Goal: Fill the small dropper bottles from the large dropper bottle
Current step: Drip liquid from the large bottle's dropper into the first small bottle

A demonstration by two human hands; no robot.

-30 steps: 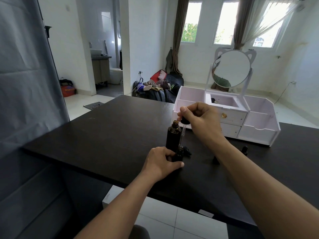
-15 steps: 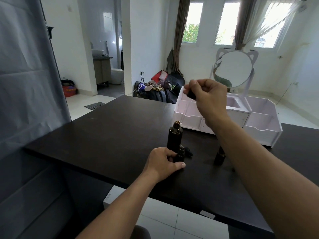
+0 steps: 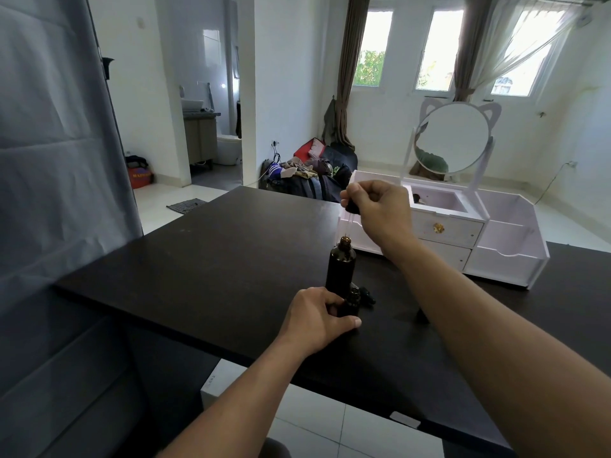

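The large dark dropper bottle (image 3: 341,266) stands upright and uncapped on the black table (image 3: 211,259). My right hand (image 3: 380,209) pinches the dropper (image 3: 349,215) by its black bulb, with the glass tube hanging just above the large bottle's mouth. My left hand (image 3: 317,317) grips a small dark bottle (image 3: 351,303) that stands open just in front of the large one. A small black cap (image 3: 367,296) lies right behind the small bottle. Another small bottle (image 3: 421,315) is mostly hidden behind my right forearm.
A white vanity organiser (image 3: 506,246) with drawers and a round cat-ear mirror (image 3: 453,143) stands on the table at the back right. A grey curtain (image 3: 49,160) hangs on the left. A white box (image 3: 218,381) lies on the floor under the table's near edge.
My right hand lifted the dropper out of the small bottle, rose high, then came down and left over the large bottle's mouth. My left hand stayed on the small bottle.
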